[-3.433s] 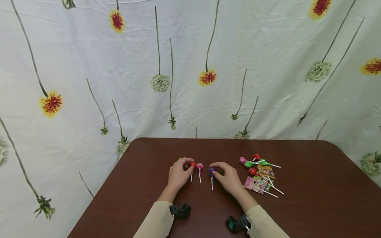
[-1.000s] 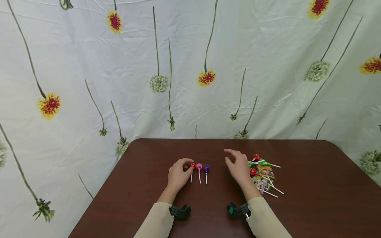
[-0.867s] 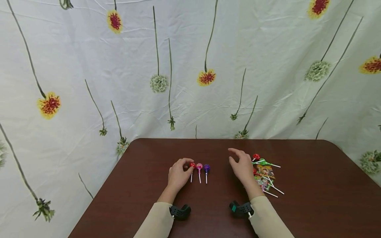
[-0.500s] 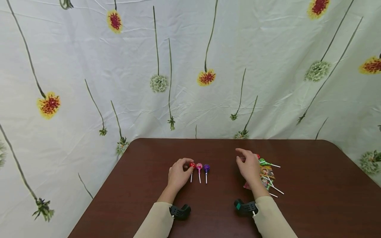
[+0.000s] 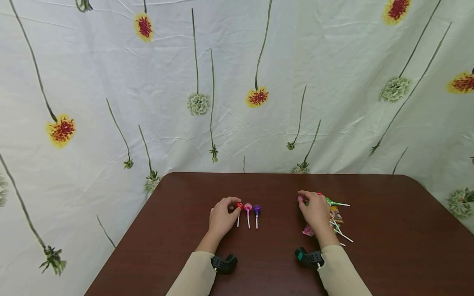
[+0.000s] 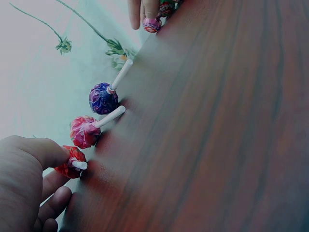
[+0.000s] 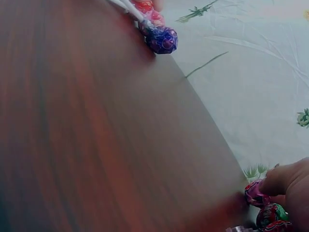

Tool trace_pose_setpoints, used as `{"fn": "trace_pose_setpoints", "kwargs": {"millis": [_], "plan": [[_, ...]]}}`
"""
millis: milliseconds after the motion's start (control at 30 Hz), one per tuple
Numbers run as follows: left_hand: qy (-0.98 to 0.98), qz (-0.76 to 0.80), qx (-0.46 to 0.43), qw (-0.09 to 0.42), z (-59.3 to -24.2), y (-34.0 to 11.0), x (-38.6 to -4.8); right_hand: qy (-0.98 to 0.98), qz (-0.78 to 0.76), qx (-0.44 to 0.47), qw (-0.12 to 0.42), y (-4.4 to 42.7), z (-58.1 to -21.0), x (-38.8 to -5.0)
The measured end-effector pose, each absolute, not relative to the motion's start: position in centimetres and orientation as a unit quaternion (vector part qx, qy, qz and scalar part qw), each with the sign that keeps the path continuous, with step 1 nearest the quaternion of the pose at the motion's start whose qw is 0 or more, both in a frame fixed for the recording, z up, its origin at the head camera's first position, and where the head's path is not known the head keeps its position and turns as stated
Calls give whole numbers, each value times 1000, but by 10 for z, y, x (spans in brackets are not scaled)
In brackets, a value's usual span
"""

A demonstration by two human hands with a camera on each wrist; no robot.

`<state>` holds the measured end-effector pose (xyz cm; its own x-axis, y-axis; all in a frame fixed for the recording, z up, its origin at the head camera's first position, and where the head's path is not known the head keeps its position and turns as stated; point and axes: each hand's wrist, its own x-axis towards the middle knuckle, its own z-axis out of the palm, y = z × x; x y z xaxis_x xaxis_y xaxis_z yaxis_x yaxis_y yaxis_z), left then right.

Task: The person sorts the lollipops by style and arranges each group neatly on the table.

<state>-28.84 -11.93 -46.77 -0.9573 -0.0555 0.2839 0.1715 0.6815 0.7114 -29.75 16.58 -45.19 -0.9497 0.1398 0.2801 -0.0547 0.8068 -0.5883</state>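
Observation:
In the head view my left hand (image 5: 222, 216) pinches the red lollipop (image 5: 240, 205) by its wrapped head. A pink lollipop (image 5: 248, 207) and a purple lollipop (image 5: 257, 209) lie beside it in a row, sticks toward me. My right hand (image 5: 316, 211) is over the candy pile at the right, thumb and forefinger around the head of another pink lollipop (image 5: 300, 199). The right wrist view shows the thumb against that pink head (image 7: 256, 193), with a green lollipop (image 7: 272, 215) close by. The hand hides much of the pile.
Around the right hand lie a green-wrapped lollipop (image 5: 335, 202), a yellow-orange candy packet (image 5: 336, 215), a pink packet (image 5: 308, 231) and several white sticks. The brown table (image 5: 177, 238) ends at a floral cloth (image 5: 229, 123).
The purple lollipop, earlier in my right hand, now lies beside the pink one. My right hand has moved right to the pile and lowered to a pink lollipop. My left hand has stayed put.

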Motion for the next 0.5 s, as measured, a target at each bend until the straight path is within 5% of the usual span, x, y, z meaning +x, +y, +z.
{"fn": "trace_pose_setpoints", "kwargs": {"millis": [500], "plan": [[-908, -393, -32, 143, -468, -120, -289, -941, 302, -23, 152, 165, -454, -296]]}}
